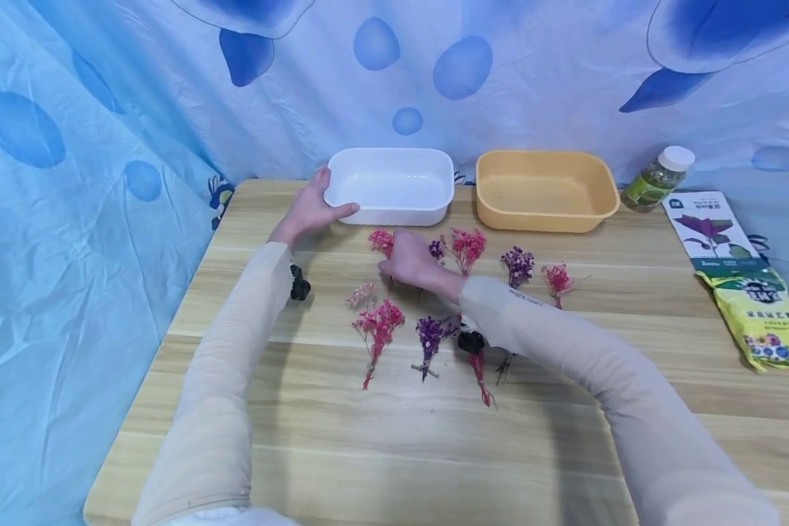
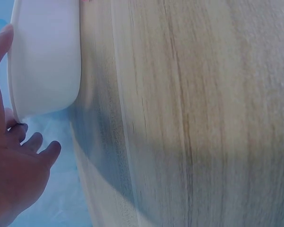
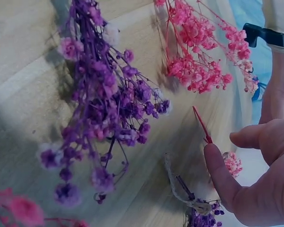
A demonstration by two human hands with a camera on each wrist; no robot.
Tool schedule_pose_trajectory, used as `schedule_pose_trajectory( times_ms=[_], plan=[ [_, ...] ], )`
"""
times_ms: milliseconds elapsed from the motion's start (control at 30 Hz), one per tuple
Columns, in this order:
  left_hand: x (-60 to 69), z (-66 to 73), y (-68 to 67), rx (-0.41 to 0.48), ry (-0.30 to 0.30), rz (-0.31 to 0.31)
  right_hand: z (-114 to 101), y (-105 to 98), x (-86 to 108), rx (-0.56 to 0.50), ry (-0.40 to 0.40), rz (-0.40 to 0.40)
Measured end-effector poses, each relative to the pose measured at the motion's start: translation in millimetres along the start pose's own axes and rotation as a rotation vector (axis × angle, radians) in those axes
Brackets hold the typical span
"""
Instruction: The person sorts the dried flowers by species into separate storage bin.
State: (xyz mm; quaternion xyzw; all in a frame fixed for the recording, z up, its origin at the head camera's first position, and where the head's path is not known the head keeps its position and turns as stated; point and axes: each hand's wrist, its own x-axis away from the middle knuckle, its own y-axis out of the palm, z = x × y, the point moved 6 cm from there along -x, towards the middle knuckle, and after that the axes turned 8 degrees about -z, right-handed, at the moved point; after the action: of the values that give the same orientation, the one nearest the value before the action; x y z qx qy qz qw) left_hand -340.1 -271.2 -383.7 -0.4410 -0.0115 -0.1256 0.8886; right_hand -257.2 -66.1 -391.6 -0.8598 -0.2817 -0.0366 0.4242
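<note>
In the head view, the left grip [image 1: 312, 208] lies spread and relaxed—thumb and fingers touching the left end of the white basin [image 1: 394, 217]. The right grip [image 1: 410, 259] hovers over the table [image 1: 342, 453], a small pink bunch [image 1: 380, 241] just beyond it to the left. On its nearer side lie a larger pink bunch [image 1: 379, 319] and a purple bunch [image 1: 429, 336]; the tan basin [image 1: 546, 222] stands beyond it to the right. The left wrist view shows that thumb against the rim, other fingers loosely bent. In the right wrist view, thumb and forefinger are parted beside a red stem [image 3: 201, 123]; whether the thumb touches it is unclear.
</note>
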Motion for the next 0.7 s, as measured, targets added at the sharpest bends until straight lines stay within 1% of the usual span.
schedule_pose_trajectory(
  times_ms=[167, 233, 400, 700],
  plan=[
    [-0.9, -0.4, 0.5, -0.016, -0.02, -0.006, -1, 4, -3.2, 0.036, 0.0, 0.002],
    [-1.1, 0.1, 0.3, -0.018, -0.019, -0.004, -1, 4, -4.4, 0.056, 0.002, 0.008],
    [-1.0, 1.6, -0.5, -0.008, -0.003, 0.006, -2, 7, -8.8, 0.057, 0.006, 0.023],
    [-0.3, 0.2, 0.3, -0.015, -0.008, 0.001, -1, 14, -14.2, 0.077, 0.02, 0.04]
  ],
)
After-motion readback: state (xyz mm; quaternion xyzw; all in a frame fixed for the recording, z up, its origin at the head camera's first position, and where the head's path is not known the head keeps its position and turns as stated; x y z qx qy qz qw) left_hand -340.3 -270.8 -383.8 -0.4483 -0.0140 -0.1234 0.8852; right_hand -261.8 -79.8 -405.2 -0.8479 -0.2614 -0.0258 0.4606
